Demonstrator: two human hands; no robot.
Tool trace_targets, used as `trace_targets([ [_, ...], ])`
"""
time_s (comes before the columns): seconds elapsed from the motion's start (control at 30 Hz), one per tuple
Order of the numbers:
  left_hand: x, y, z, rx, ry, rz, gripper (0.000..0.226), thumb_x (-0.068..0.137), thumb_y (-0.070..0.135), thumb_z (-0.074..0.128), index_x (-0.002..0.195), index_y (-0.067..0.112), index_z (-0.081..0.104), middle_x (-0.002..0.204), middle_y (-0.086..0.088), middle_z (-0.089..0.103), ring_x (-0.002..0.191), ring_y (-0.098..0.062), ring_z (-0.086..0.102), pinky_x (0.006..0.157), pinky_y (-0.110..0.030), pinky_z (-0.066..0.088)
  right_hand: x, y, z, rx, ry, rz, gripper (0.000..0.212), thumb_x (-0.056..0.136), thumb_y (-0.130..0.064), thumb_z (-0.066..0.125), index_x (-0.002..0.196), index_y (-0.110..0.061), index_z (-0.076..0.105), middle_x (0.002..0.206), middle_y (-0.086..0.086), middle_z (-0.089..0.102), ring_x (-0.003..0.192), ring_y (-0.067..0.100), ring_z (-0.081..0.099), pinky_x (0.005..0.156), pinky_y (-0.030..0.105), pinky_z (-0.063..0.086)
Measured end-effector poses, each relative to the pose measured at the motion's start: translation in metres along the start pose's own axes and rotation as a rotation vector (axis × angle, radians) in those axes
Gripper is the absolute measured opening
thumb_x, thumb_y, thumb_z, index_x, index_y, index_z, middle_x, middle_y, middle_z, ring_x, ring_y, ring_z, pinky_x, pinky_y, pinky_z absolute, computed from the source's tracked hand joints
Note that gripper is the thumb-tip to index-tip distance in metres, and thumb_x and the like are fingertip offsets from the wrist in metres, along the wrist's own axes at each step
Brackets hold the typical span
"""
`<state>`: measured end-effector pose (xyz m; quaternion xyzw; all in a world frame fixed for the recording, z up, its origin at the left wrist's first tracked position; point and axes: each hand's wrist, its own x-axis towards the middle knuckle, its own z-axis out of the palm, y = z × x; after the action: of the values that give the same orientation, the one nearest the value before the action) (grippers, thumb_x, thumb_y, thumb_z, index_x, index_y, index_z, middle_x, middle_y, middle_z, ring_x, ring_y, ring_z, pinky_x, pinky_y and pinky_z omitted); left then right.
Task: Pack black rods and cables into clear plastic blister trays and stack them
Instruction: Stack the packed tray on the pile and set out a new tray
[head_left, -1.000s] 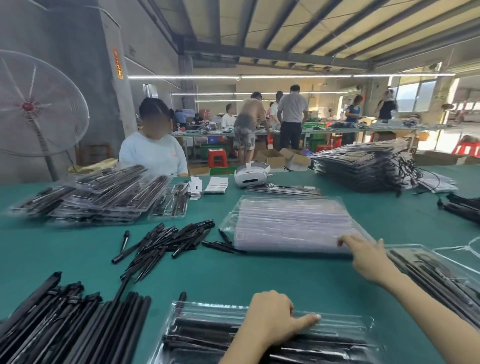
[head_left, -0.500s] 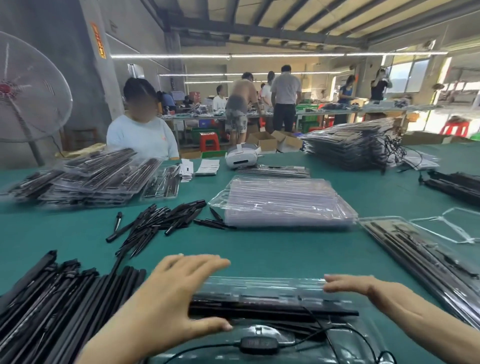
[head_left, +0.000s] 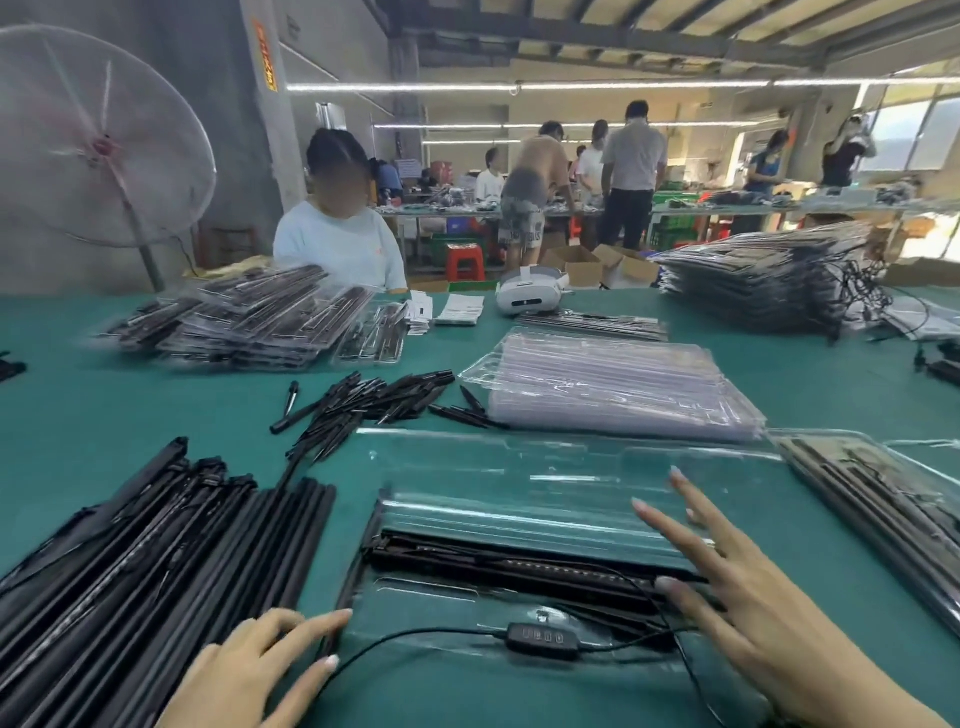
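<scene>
A clear blister tray (head_left: 519, 488) lies open on the green table in front of me, its lid folded back away from me. Black rods (head_left: 498, 564) lie across its middle, and a black cable with an inline controller (head_left: 541, 638) sits along its near edge. My left hand (head_left: 254, 670) rests at the tray's near left corner, fingers spread and touching its edge. My right hand (head_left: 727, 587) lies flat with fingers apart over the rods' right end. Neither hand grips anything.
A pile of long black rods (head_left: 130, 582) lies at my left, short black pieces (head_left: 363, 402) beyond it. A stack of empty clear trays (head_left: 618, 387) sits mid-table. Packed trays lie at right (head_left: 893, 499), far left (head_left: 244, 322) and far right (head_left: 769, 275). A person sits opposite.
The tray's lid has swung open away from me. My left hand has slid from on top of the tray to its near left corner, and my right hand has spread over the rods.
</scene>
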<state>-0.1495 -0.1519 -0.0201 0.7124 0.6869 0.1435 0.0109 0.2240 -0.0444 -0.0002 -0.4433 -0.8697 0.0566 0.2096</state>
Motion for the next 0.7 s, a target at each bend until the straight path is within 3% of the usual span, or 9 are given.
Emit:
trace_targets([
  [0.07, 0.005, -0.005, 0.002, 0.094, 0.080, 0.044, 0.070, 0.074, 0.079, -0.016, 0.124, 0.066, 0.031, 0.102, 0.026, 0.044, 0.085, 0.009, 0.042, 0.071, -0.013, 0.043, 0.021, 0.008, 0.010, -0.060, -0.042, 0.122, 0.055, 0.091, -0.062, 0.019, 0.137, -0.066, -0.010, 0.154, -0.024, -0.025, 0.124, 0.003, 0.031, 0.097, 0.023, 0.040],
  [0.1, 0.007, -0.007, 0.006, 0.101, 0.084, 0.034, 0.061, 0.075, 0.079, -0.013, 0.127, 0.067, 0.017, 0.107, 0.025, 0.037, 0.090, 0.009, 0.041, 0.077, -0.013, 0.036, 0.032, 0.012, 0.014, -0.118, -0.065, 0.167, 0.053, 0.094, -0.059, 0.017, 0.138, -0.064, -0.012, 0.154, -0.019, -0.028, 0.122, 0.007, 0.029, 0.097, 0.022, 0.040],
  [0.2, 0.019, -0.008, 0.007, 0.073, 0.035, -0.004, 0.036, 0.096, 0.060, 0.017, 0.131, 0.058, 0.021, 0.106, 0.018, 0.039, 0.090, 0.003, 0.046, 0.081, -0.014, 0.032, 0.058, 0.022, 0.022, -0.270, -0.162, 0.253, 0.049, 0.098, -0.056, 0.017, 0.145, -0.055, 0.004, 0.158, -0.009, -0.022, 0.127, 0.015, 0.024, 0.103, 0.032, 0.039],
  [0.27, 0.022, -0.009, 0.006, 0.035, 0.029, -0.018, 0.032, 0.098, 0.055, 0.022, 0.130, 0.056, 0.025, 0.102, 0.015, 0.042, 0.084, 0.001, 0.048, 0.083, -0.016, 0.033, 0.066, 0.031, 0.028, -0.308, -0.289, 0.296, 0.048, 0.097, -0.059, 0.018, 0.145, -0.055, 0.011, 0.161, -0.009, -0.009, 0.137, 0.018, 0.019, 0.106, 0.041, 0.035],
  [0.37, 0.022, -0.016, 0.008, 0.109, -0.003, -0.075, 0.039, 0.102, 0.042, 0.026, 0.136, 0.056, 0.014, 0.102, 0.015, 0.039, 0.077, -0.001, 0.045, 0.078, -0.015, 0.032, 0.066, 0.042, 0.035, -0.321, -0.370, 0.314, 0.047, 0.099, -0.057, 0.019, 0.145, -0.057, 0.009, 0.161, -0.011, 0.005, 0.142, 0.016, 0.018, 0.108, 0.044, 0.026],
  [0.5, 0.021, -0.020, 0.010, 0.273, -0.073, -0.119, 0.065, 0.099, 0.018, 0.030, 0.139, 0.059, -0.002, 0.103, 0.012, 0.034, 0.075, -0.006, 0.037, 0.067, -0.019, 0.029, 0.058, 0.060, 0.033, -0.299, -0.341, 0.296, 0.046, 0.104, -0.041, 0.023, 0.142, -0.060, 0.007, 0.159, -0.017, 0.010, 0.142, 0.012, 0.019, 0.104, 0.041, 0.032],
  [0.6, 0.021, -0.019, 0.012, 0.181, -0.016, -0.123, 0.058, 0.103, 0.032, 0.027, 0.134, 0.063, -0.011, 0.097, 0.014, 0.035, 0.073, -0.005, 0.039, 0.069, -0.018, 0.032, 0.046, 0.068, 0.031, -0.292, -0.330, 0.295, 0.048, 0.104, -0.041, 0.024, 0.138, -0.065, 0.002, 0.156, -0.020, 0.013, 0.140, 0.011, 0.018, 0.099, 0.041, 0.037],
  [0.7, 0.019, -0.023, 0.011, -0.102, 0.033, -0.148, 0.056, 0.100, 0.043, 0.035, 0.132, 0.063, -0.006, 0.089, 0.011, 0.042, 0.068, -0.006, 0.043, 0.075, -0.016, 0.038, 0.040, 0.072, 0.029, -0.339, -0.286, 0.278, 0.050, 0.102, -0.046, 0.022, 0.125, -0.071, -0.016, 0.154, -0.025, 0.015, 0.139, 0.004, 0.019, 0.104, 0.041, 0.026],
])
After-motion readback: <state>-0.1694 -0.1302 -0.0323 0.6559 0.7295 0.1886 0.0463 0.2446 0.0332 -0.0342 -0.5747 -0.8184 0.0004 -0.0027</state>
